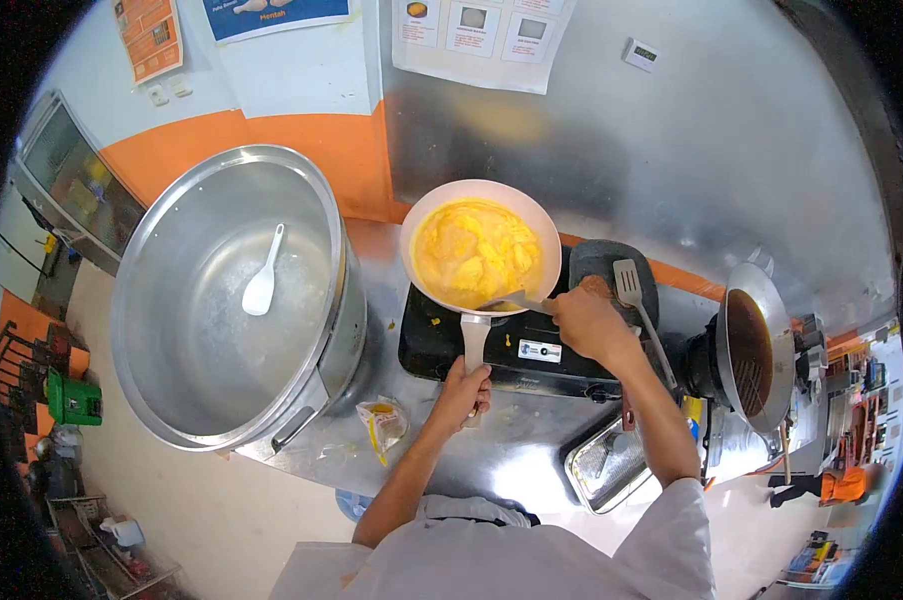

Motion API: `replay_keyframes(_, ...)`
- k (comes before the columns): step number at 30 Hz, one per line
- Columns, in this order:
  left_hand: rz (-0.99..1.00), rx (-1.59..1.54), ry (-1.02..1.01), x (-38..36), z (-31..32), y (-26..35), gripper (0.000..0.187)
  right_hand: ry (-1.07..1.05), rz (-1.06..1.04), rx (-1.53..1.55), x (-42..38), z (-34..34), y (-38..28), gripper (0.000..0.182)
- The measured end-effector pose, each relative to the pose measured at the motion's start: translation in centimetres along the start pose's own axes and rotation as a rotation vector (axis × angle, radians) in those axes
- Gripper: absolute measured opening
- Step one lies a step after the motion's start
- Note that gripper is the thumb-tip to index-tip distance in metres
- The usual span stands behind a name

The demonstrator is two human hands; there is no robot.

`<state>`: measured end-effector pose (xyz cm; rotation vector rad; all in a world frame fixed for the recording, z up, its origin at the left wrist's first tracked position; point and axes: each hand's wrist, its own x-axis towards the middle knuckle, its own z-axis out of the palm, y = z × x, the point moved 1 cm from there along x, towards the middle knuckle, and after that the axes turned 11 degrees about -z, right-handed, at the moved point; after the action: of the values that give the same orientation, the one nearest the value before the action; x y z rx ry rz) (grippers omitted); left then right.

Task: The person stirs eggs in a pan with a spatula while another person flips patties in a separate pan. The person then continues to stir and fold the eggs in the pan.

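My left hand (460, 396) is wrapped round the light handle (474, 345) of a pan (542, 228). Yellow egg (476, 250), partly in soft folds, fills the pan's base. From the right, my right hand (591, 318) grips a utensil (519, 299) whose tip lies in the egg at the pan's lower edge. The pan is over the left side of a black stove (421, 330). Beside my right hand, a slotted metal spatula (628, 284) leans across a dark griddle (599, 256) that holds something brown, partly hidden.
A large metal pot (161, 300) with a white paddle (261, 290) inside stands at left. A plastic packet (382, 425) lies near my left forearm. At right are a metal tray (583, 470) and a wok (781, 360) of brown liquid. A person in orange (844, 486) stands far right.
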<state>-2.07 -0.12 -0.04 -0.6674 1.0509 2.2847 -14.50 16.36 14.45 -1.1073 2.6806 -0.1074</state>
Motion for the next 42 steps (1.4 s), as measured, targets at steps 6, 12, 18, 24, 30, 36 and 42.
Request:
replay_keyframes(6, 0.011, 0.021, -0.010, 0.3, -0.2, 0.0, 0.018, 0.047, -0.055, 0.221, 1.2, 4.7, -0.8, 0.025)
replay_keyframes(12, 0.012, 0.074, -0.001, -0.1, 0.0, 0.5, 0.018, 0.274, -0.104, 0.332, 4.7, 7.9, -4.0, 0.017)
replay_keyframes(18, 0.052, 0.120, 0.021, 0.6, -0.2, 0.0, 0.019, 0.317, -0.024, 0.318, 9.2, 8.9, -6.4, 0.015)
replay_keyframes(24, 0.050, 0.100, 0.005, 0.6, -0.3, -0.1, 0.022, 0.314, 0.052, 0.390, 13.0, 8.5, -8.3, 0.013)
replay_keyframes(30, 0.090, 0.100, -0.061, 1.0, -0.7, -0.6, 0.025, 0.394, 0.087, 0.441, 16.9, 7.3, -10.2, 0.013)
replay_keyframes(36, 0.113, 0.168, -0.031, 1.4, -0.8, -0.8, 0.022, 0.434, 0.250, 0.420, 20.2, 7.0, -9.1, 0.012)
replay_keyframes(42, 0.049, 0.147, 0.022, 1.0, -0.9, -0.1, 0.017, 0.474, 0.239, 0.283, 22.2, 6.5, -6.1, 0.019)
